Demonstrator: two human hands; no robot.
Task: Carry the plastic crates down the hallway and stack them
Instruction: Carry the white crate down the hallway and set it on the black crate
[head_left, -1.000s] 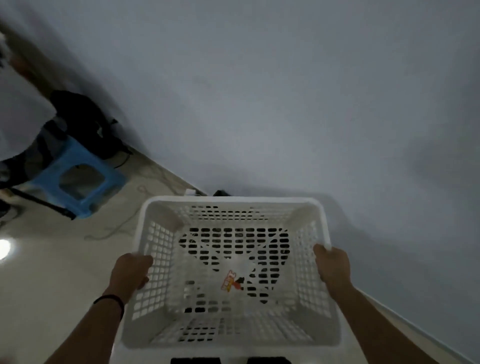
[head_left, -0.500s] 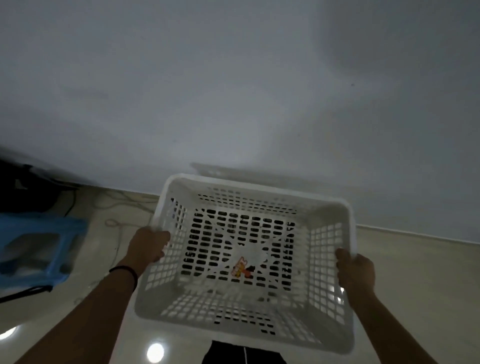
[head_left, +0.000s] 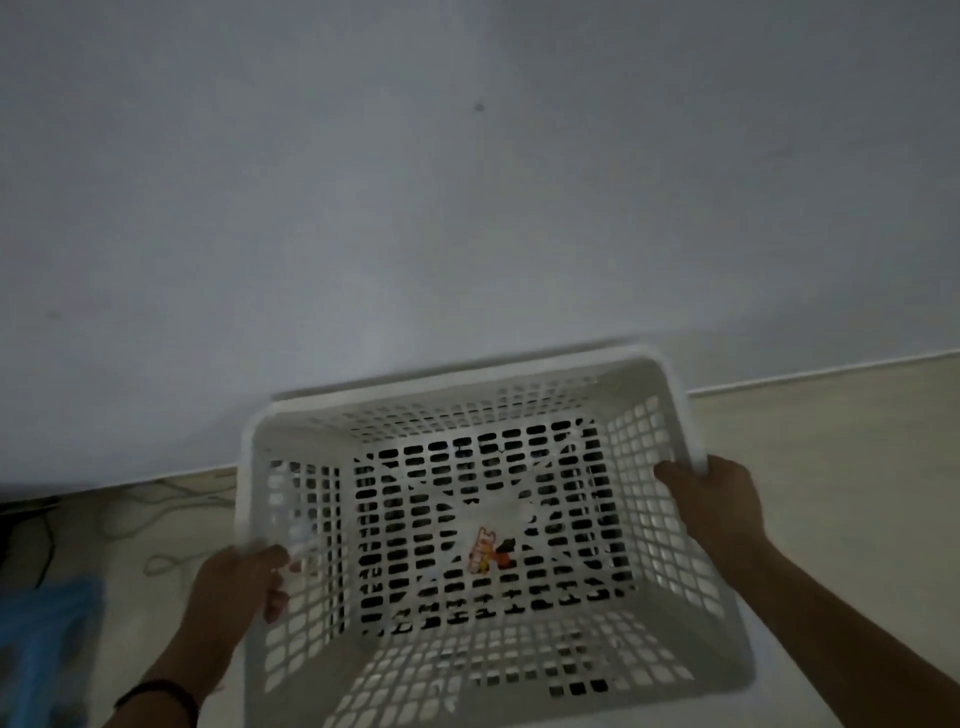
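I carry a white plastic crate (head_left: 524, 410) with perforated walls and floor, held out in front of me above the pale floor. A small red and yellow sticker (head_left: 485, 556) sits on its bottom. My left hand (head_left: 234, 592) grips the crate's left rim, a dark band on its wrist. My right hand (head_left: 714, 504) grips the right rim. The crate is tilted, its right side farther from me. No other crate is in view.
A plain grey wall (head_left: 467, 182) fills the upper view and meets the floor just beyond the crate. Loose cables (head_left: 156, 519) lie on the floor at the left. A blurred blue stool (head_left: 41, 639) stands at the lower left edge.
My view has swung right: the blue stool and dark bag slid out to the left edge. The crate has rotated so its right side now points farther away. Both hands kept their grip.
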